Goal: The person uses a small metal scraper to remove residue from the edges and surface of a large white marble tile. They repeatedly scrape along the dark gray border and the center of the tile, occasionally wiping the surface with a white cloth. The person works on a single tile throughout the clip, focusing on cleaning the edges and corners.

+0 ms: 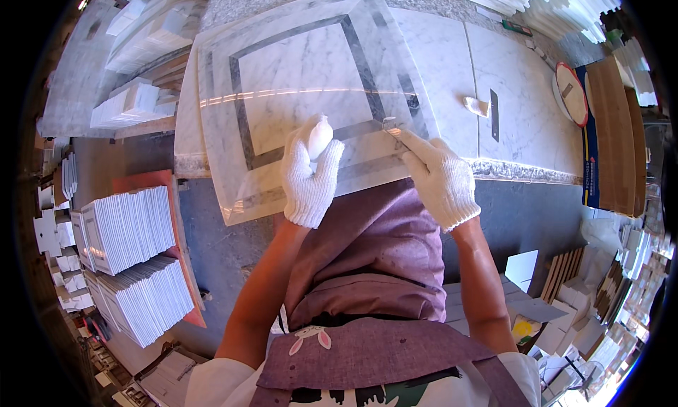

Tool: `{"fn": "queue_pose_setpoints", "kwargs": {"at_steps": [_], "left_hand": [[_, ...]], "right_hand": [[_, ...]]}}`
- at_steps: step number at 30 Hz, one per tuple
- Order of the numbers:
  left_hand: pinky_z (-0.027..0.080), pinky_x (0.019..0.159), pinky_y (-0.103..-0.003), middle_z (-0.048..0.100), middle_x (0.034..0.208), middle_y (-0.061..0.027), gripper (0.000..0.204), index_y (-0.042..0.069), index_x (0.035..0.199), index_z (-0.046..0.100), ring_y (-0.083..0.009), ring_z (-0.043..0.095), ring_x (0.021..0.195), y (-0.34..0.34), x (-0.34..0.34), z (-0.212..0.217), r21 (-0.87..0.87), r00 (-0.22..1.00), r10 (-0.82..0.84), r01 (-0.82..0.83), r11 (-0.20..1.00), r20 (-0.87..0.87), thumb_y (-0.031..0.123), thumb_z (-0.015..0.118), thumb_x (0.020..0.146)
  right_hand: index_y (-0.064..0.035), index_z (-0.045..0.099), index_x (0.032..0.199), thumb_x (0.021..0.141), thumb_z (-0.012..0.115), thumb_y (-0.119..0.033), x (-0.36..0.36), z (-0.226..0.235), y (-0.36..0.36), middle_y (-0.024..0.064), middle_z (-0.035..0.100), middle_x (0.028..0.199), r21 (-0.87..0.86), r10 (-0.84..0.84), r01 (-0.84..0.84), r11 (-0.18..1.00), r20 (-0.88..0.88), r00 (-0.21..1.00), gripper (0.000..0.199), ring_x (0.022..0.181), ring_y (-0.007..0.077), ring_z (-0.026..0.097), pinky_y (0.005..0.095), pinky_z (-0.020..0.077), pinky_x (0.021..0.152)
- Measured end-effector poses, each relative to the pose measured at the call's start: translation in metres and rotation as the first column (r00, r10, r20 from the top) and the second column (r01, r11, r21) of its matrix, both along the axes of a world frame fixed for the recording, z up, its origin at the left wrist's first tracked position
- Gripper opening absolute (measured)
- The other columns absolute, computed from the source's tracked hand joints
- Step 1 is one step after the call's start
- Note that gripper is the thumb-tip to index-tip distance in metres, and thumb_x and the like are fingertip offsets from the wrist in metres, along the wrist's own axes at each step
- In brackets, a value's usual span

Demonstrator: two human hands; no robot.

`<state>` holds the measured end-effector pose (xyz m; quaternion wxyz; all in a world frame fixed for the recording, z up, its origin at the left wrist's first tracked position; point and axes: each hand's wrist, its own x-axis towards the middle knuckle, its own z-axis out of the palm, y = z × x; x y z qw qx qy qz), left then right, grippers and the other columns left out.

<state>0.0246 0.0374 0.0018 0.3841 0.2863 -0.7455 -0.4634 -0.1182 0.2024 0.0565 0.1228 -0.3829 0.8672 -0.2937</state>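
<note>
A white marble panel [296, 68] with grey inlaid bands lies askew on the table, one corner jutting past the near edge. My left hand [309, 177], in a white knitted glove, is closed around a rounded white thing [320, 137] with a narrow tip, held over the panel's near part. My right hand [443, 177], gloved alike, pinches a small scraper [390, 126]. Its metal end is at the grey band's near right corner; whether it touches the stone I cannot tell. The fingers hide most of its handle.
To the right, a whitish lump [476, 107] and a dark flat metal strip [494, 116] lie on pale slabs [519, 68]. A round red-rimmed disc [571, 94] leans by a cardboard box [613, 138]. Stacked white panels [127, 230] stand at left, on a red base [185, 280].
</note>
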Motion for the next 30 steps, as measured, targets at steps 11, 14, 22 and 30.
{"fn": "queue_pose_setpoints", "kwargs": {"at_steps": [11, 14, 22, 30], "left_hand": [[0.053, 0.087, -0.032, 0.065, 0.117, -0.0113, 0.038, 0.000, 0.126, 0.064, -0.0200, 0.065, 0.099, 0.000, 0.000, -0.001, 0.007, 1.000, 0.003, -0.003, 1.000, 0.006, 0.007, 0.076, 0.090], [0.053, 0.087, -0.032, 0.065, 0.117, -0.0117, 0.038, 0.000, 0.126, 0.064, -0.0205, 0.065, 0.100, -0.001, 0.000, 0.001, -0.003, 1.000, -0.002, 0.002, 1.000, 0.019, 0.007, 0.076, 0.090], [0.052, 0.088, -0.032, 0.065, 0.118, -0.0121, 0.038, 0.001, 0.126, 0.064, -0.0209, 0.065, 0.101, -0.002, 0.001, 0.000, -0.021, 0.999, -0.005, 0.005, 1.000, 0.032, 0.006, 0.075, 0.090], [0.052, 0.088, -0.032, 0.065, 0.117, -0.0114, 0.039, 0.001, 0.126, 0.064, -0.0209, 0.065, 0.100, -0.002, 0.000, 0.000, -0.031, 1.000, -0.011, 0.011, 0.999, 0.009, 0.006, 0.076, 0.090]], "right_hand": [[-0.0114, 0.070, 0.129, 0.096, 0.064, -0.021, 0.004, 0.004, 0.002, 0.0172, 0.066, 0.092, 0.020, -0.008, 0.006, 1.000, 0.071, 0.997, 0.035, 0.082, 0.0337, 0.067, 0.0411, 0.0523, 0.075], [-0.0114, 0.070, 0.129, 0.096, 0.064, -0.020, 0.004, 0.003, 0.002, 0.0176, 0.066, 0.091, -0.006, -0.042, 0.042, 0.999, 0.072, 0.997, 0.035, 0.082, 0.0336, 0.067, 0.0411, 0.0525, 0.075], [-0.0106, 0.071, 0.127, 0.096, 0.063, -0.019, 0.001, -0.002, -0.006, 0.0194, 0.065, 0.088, -0.047, -0.040, 0.042, 0.998, 0.038, 0.998, 0.033, 0.081, 0.0352, 0.066, 0.0427, 0.0519, 0.074], [-0.0154, 0.070, 0.129, 0.097, 0.062, -0.022, -0.001, -0.006, -0.002, 0.0179, 0.064, 0.086, -0.022, -0.009, 0.008, 1.000, -0.042, 0.999, 0.033, 0.076, 0.0359, 0.066, 0.0451, 0.0528, 0.069]]}}
